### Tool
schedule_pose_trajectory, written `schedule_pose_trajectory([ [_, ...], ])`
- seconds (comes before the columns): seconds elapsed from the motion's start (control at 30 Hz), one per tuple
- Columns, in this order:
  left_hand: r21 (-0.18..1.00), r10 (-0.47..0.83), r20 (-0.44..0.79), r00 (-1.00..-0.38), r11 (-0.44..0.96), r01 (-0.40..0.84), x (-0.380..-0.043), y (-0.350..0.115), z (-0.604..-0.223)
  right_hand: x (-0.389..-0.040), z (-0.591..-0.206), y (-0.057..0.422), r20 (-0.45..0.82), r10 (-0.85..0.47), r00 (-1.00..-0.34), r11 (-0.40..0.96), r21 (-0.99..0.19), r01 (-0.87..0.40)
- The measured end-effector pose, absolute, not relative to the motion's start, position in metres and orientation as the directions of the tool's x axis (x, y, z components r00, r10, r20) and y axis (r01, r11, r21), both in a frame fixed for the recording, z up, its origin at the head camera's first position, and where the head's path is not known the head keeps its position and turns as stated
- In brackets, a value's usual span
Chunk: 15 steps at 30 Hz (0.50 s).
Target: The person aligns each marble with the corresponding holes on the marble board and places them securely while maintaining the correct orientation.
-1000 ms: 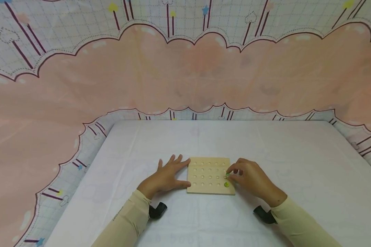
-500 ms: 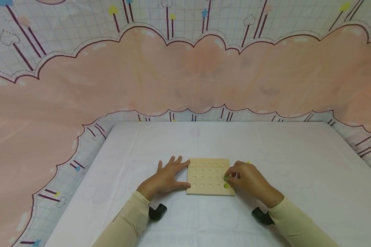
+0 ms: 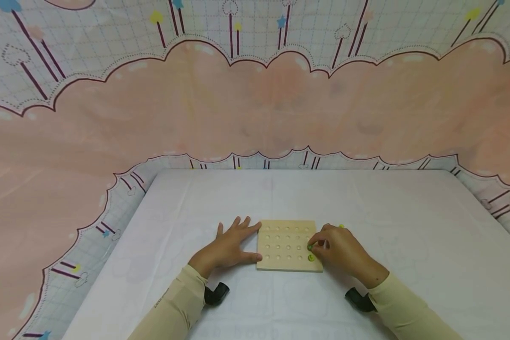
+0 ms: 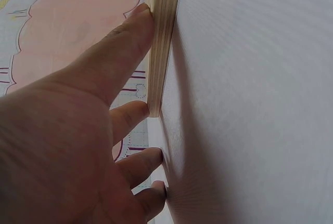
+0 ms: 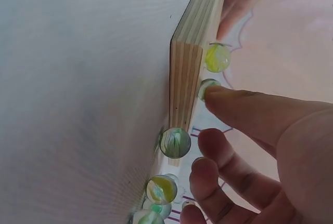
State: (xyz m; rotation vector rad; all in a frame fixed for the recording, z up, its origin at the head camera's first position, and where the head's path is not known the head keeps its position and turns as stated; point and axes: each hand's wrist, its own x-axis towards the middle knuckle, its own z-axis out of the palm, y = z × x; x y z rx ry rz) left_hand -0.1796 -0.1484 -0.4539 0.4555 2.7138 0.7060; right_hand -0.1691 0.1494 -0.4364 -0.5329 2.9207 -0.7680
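Observation:
A square wooden board with rows of round dimples lies on the white table. My left hand is spread at its left side, thumb and index fingertips touching the edge; the left wrist view shows the thumb against the layered side. My right hand pinches a green marble at the rightmost column, second dimple from the front. In the right wrist view the thumb partly covers this marble. A yellow-green marble sits in the front right dimple.
Several loose marbles lie on the table right of the board, including a green-streaked one and a yellow one. In the head view, a yellow marble shows behind my right hand. A patterned cloth hangs behind the table.
My right hand has shifted slightly left with the green marble, lowering it toward the board. A yellow marble behind that hand has come into view. The left hand keeps its place on the board.

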Motion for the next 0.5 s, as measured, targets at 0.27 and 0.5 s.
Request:
schedule_pose_trajectory([
  [0.27,0.514,0.373,-0.204,-0.905,0.828,0.225,-0.1779,-0.1482,-0.4527,-0.1671,-0.4371,0.1485,0.027,-0.343,-0.939,0.827,-0.466,-0.316],
  [0.5,0.509,0.376,-0.205,-0.904,0.83,0.23,-0.1761,-0.148,-0.4499,-0.1653,-0.4366,0.1479,0.024,-0.338,-0.941,0.835,-0.454,-0.311],
])
